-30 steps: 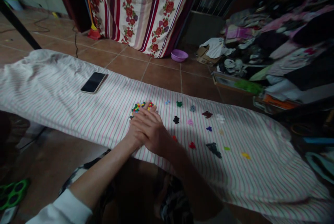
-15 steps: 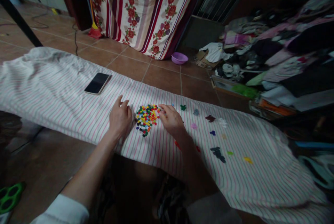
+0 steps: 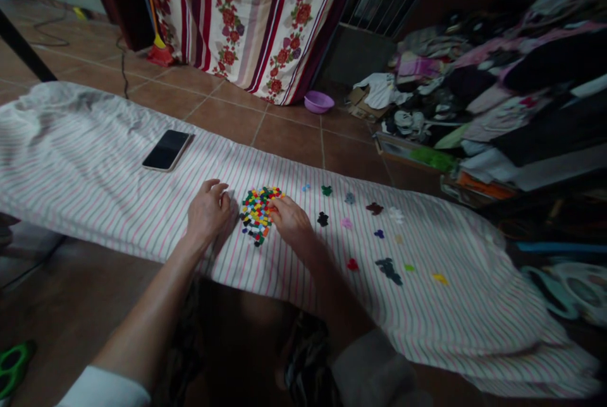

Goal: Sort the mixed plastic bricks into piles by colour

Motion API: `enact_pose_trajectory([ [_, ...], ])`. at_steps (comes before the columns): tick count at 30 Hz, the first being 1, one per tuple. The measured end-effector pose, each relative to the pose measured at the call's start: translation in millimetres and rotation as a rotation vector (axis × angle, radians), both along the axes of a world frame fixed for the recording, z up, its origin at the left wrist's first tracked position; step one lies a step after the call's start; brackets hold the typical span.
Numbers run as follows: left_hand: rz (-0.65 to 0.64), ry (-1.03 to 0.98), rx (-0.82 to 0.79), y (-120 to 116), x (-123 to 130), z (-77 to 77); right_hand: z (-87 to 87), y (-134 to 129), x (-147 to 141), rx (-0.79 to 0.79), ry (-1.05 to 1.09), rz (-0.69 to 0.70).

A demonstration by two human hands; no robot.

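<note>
A heap of small multicoloured pieces [image 3: 256, 212] lies on a striped cloth [image 3: 95, 135]. My right hand [image 3: 294, 224] reaches into the heap's right side, thumb and fingers pinched together; whatever is between the fingertips is too small to make out. Left of the heap, my left hand [image 3: 207, 212] rests on the cloth with fingers loosely bent and apart, holding nothing visible. Sorted by colour, little clusters spread to the right: black pieces [image 3: 323, 219], pink pieces [image 3: 346, 223], brown pieces [image 3: 374, 208], red pieces [image 3: 352, 264], dark grey pieces [image 3: 389, 271] and several others.
A phone [image 3: 167, 150] lies on the cloth, left and beyond my left hand. Past the far edge are a tiled floor, a purple basin [image 3: 318, 102], a floral curtain [image 3: 256, 21] and a red broom [image 3: 161, 53]. Piled clothes [image 3: 497, 91] fill the right background.
My right hand has moved from the heap's upper right edge further into its right side, fingers closing together. My left hand stays beside the heap. The view has shifted slightly.
</note>
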State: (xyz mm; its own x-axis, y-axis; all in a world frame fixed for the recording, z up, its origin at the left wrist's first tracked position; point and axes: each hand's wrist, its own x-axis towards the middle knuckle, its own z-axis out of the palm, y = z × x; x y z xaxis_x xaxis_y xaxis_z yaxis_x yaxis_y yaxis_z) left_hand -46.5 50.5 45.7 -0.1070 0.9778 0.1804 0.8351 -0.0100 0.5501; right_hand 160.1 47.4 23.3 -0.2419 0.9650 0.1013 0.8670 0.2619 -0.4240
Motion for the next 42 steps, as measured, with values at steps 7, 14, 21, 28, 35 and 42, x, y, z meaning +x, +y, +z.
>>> enact_pose_trajectory([
  [7, -0.009, 0.013, 0.009, -0.5, 7.7, 1.0, -6.0, 0.9, -1.3, 0.041, 0.06, -0.042],
  [14, -0.044, 0.013, 0.005, -0.3, 15.0, 2.9, 0.4, 2.2, 8.3, 0.034, 0.203, 0.021],
  [21, -0.048, 0.027, 0.011, -0.1, 14.7, 1.6, 8.2, -2.9, 26.8, 0.04, 0.202, 0.003],
  [28, -0.034, 0.101, -0.064, -0.2, 14.8, 4.0, 31.1, -19.1, 72.2, -0.002, 0.123, -0.046],
  [35, 0.017, 0.142, -0.089, -1.0, 16.6, 2.7, 40.4, -42.4, 98.1, -0.171, 0.019, 0.033],
  [42, 0.027, 0.14, -0.139, -3.9, 12.3, 4.2, 33.1, -49.0, 110.1, -0.225, 0.0, 0.078],
])
